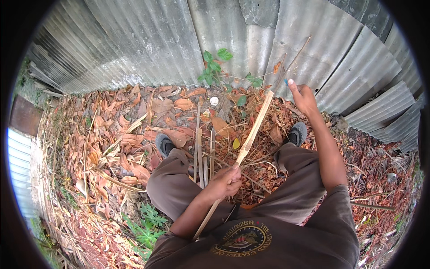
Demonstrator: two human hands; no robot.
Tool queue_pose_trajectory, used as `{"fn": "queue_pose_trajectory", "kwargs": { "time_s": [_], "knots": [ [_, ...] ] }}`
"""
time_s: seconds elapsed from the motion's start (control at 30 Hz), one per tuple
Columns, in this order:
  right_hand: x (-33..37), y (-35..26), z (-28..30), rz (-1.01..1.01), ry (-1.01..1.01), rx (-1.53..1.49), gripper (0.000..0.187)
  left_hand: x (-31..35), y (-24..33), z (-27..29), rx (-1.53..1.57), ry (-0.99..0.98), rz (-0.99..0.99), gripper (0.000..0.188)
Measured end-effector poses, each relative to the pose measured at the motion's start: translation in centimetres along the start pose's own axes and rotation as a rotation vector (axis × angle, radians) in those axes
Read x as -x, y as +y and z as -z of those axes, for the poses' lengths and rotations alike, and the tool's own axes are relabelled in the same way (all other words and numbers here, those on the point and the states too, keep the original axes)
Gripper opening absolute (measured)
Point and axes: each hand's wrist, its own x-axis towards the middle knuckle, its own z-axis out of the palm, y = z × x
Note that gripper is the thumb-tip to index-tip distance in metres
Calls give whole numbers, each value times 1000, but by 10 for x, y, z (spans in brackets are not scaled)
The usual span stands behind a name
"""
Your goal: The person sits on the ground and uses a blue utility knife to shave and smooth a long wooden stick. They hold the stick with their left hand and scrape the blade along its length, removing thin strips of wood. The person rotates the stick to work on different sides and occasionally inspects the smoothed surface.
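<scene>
My left hand (222,183) is closed around a long, pale split bamboo strip (255,127). The strip slants from my shirt up to the right, and its narrower lower end passes below my fist. Beyond its upper end, my right hand (303,97) is closed with the thumb pointing up. A small blue bit (285,82) shows by that thumb; what the fingers hold is hidden. Thin twigs (297,56) rise just past the strip's tip, close to my right hand. Several more bamboo strips (198,150) lie between my feet.
A corrugated metal fence (148,40) runs across the far side, with loose sheets (380,107) leaning at the right. Dry leaves (127,139) cover the ground. A leafy green plant (212,67) grows against the fence, and a spiky weed (150,224) stands at lower left.
</scene>
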Motion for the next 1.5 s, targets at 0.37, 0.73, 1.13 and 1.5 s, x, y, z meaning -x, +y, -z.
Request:
{"fn": "queue_pose_trajectory", "kwargs": {
  "time_s": [0.37, 0.73, 1.13, 1.5],
  "knots": [
    [106, -63, -26, 712, -86, 194, 78, 3, 5, -40, -127, 231, -162, 39],
    [32, -23, 2, 105, 174, 17, 90, 20, -20, -77, -505, 248, -204, 36],
    [77, -16, -3, 259, -264, -833, 57, 8, 11, -55, 191, -60, -53, 42],
    [57, -31, 18, 25, -130, -1531, 26, -11, -21, -69, -116, -88, -130, 43]
  ]
}}
